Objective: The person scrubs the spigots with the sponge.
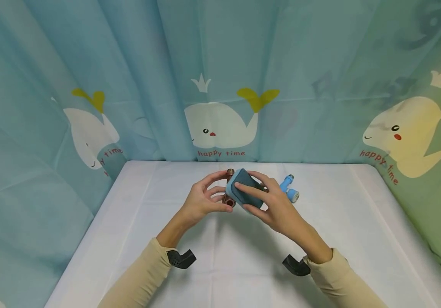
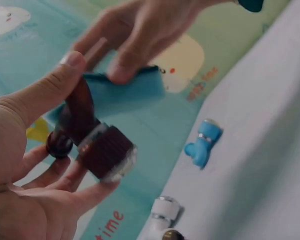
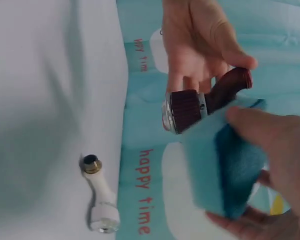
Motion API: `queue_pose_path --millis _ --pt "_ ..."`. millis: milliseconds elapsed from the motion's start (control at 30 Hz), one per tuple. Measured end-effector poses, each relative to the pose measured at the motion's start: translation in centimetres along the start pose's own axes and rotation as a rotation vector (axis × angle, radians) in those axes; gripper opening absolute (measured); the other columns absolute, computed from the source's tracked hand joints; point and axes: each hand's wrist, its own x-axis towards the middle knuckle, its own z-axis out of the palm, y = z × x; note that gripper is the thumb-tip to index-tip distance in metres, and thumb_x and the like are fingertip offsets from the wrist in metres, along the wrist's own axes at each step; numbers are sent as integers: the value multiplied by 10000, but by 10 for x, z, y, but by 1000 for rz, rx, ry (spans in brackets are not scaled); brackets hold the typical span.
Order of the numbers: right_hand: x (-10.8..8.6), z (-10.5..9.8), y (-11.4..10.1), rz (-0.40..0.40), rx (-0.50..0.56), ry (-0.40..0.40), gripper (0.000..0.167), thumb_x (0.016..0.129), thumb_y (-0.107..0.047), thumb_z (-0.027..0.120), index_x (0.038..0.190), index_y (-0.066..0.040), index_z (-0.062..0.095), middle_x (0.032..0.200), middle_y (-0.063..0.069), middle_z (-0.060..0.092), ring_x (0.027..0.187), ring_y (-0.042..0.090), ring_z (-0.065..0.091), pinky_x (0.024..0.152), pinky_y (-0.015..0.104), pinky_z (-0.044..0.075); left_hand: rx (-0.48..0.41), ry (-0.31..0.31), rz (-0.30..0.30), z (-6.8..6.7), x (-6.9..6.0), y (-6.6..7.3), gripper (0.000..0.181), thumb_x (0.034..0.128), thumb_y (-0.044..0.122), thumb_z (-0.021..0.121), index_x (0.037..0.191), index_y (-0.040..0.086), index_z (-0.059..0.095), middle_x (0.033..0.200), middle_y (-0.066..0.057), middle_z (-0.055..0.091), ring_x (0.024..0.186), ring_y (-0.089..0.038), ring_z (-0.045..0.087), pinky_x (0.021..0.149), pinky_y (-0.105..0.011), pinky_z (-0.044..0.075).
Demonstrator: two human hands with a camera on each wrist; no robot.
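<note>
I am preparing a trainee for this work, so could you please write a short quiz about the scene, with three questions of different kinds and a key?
1. Choose: what does the left hand hold?
A) a white fitting
B) a reddish-brown fitting
C) nothing
2. Complete: the right hand grips a two-toned blue ____.
3. True or false: the blue fitting is held in the right hand.

Key:
1. B
2. sponge
3. False; the blue fitting lies on the white table.
</note>
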Motion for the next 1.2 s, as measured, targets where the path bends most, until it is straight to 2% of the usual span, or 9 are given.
queue_pose_path --millis 67,300,467,533,700,867,933,1100,1200 --pt "2 -3 1 -28 -3 -28 625 825 -158 883 1402 -238 659 1547 146 441 1279 368 519 835 452 552 5 3 -15 0 0 1 995 688 43 943 1537 35 425 1541 -156 387 1155 -245 640 962 -432 567" --pt "8 -11 5 -72 -74 -89 572 834 -154 874 1361 -277 691 1528 129 471 1048 321 519 695 362 492 9 2 -69 2 0 0 958 698 -17 927 1525 69 451 1547 -131 395 1169 -259 629 984 -450 553" --pt "8 -11 4 -25 56 -126 542 871 -180 845 1381 -257 678 1563 110 434 1259 345 509 818 435 518 -46 21 -76 0 -1 -3 997 670 41 947 1526 46 435 1537 -153 395 1195 -256 625 952 -370 571" --pt "8 -10 4 -21 79 -142 532 878 -190 839 1381 -256 679 1567 111 429 1281 343 503 837 446 515 -65 19 -87 0 -2 -4 1016 660 53 957 1525 32 425 1524 -169 405 1191 -248 625 945 -346 571" --pt "8 -7 9 -38 -11 -122 551 870 -167 844 1384 -266 673 1552 127 444 1153 343 516 754 399 504 -58 26 -97 2 -4 -4 992 683 -31 935 1527 24 416 1517 -177 417 1133 -239 636 952 -345 567" --pt "7 -7 11 -16 69 -119 554 868 -174 846 1389 -242 670 1544 125 449 1269 345 519 805 417 529 -17 51 -54 2 -1 -4 955 697 -66 915 1518 62 443 1514 -158 419 1132 -257 635 978 -386 560" --pt "8 -8 12 -32 80 -130 541 866 -184 849 1376 -247 679 1539 132 455 1247 348 519 793 411 525 -14 42 -43 2 -1 -4 955 690 -52 923 1511 60 448 1514 -154 420 1128 -261 636 983 -395 557" --pt "19 -14 23 -65 -60 -79 554 849 -143 860 1362 -255 683 1527 138 472 1103 355 508 721 401 492 11 7 -60 3 -1 -3 932 701 -82 908 1501 53 451 1513 -149 426 1125 -260 641 967 -406 566" --pt "22 -17 24 -70 -53 -62 570 841 -141 865 1371 -238 678 1527 145 470 1147 367 520 738 415 507 30 5 -71 5 0 -2 934 711 -70 907 1510 62 441 1514 -142 421 1149 -252 636 968 -397 565"
